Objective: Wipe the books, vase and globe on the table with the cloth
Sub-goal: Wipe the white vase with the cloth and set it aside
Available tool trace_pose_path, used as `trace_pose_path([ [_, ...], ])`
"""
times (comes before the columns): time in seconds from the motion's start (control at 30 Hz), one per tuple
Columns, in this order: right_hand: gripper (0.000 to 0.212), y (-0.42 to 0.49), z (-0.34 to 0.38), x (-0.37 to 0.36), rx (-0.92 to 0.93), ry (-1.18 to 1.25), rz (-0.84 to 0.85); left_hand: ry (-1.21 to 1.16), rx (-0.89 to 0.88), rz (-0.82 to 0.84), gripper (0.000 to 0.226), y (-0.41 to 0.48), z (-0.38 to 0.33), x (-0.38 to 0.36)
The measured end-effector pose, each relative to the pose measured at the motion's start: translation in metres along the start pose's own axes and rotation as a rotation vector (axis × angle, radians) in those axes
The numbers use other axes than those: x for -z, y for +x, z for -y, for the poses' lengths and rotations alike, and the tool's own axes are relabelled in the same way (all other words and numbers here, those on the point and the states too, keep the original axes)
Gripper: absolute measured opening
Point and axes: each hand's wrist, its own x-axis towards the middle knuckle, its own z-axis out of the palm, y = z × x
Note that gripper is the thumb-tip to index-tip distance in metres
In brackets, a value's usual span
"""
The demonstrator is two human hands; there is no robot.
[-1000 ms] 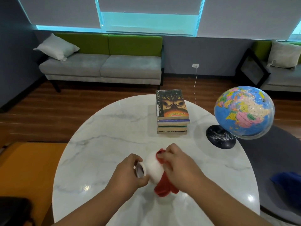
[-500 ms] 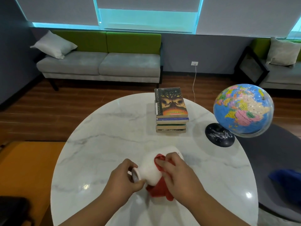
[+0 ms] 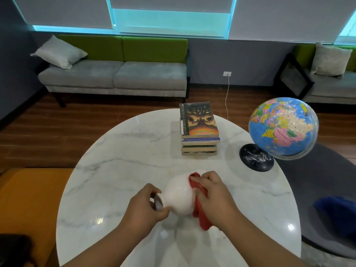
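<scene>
Vase [image 3: 179, 197] sideways, mouth toward left hand [image 3: 143, 207]

- I see bare table [image 3: 115, 166] left of and beyond the left hand [image 3: 143, 207]: free passage.
- Beyond the right hand [image 3: 213, 197], the book stack [image 3: 199, 130] blocks the path.
- Farther right, the globe [image 3: 283, 128] and its base [image 3: 256, 158] obstruct.

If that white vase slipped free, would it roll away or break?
The white vase has a round belly and is held sideways, so it would probably roll on the table. Its glossy surface suggests slippery, breakable ceramic. The left hand grips only its narrow neck, likely a slight hold; the right hand holds the cloth against it.
</scene>
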Motion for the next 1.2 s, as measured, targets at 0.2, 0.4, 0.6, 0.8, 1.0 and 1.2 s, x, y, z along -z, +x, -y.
trace_pose_path([
  [0.2,0.028,0.030,-0.028,0.018,-0.173,-0.021,-0.110,-0.006,0.001,-0.003,0.034,0.000,-0.005,0.000],
  [0.4,0.038,-0.028,0.012,-0.027,0.298,-0.028,0.067,-0.045,0.015,-0.052,0.028,0.003,-0.013,-0.001],
  [0.6,0.047,-0.018,-0.024,-0.028,0.169,0.046,-0.217,-0.110,0.125,-0.038,0.024,0.002,-0.013,0.003],
  [0.8,0.043,-0.005,-0.020,-0.019,-0.060,0.202,-0.234,-0.167,0.191,-0.041,0.023,0.000,-0.017,0.000],
  [1.0,0.047,-0.047,-0.005,-0.055,0.274,0.035,-0.012,-0.354,0.296,-0.002,0.032,0.004,-0.021,0.001],
  [1.2,0.050,0.000,-0.031,-0.031,-0.055,0.165,-0.293,-0.445,0.366,-0.016,0.031,0.003,-0.019,0.000],
])
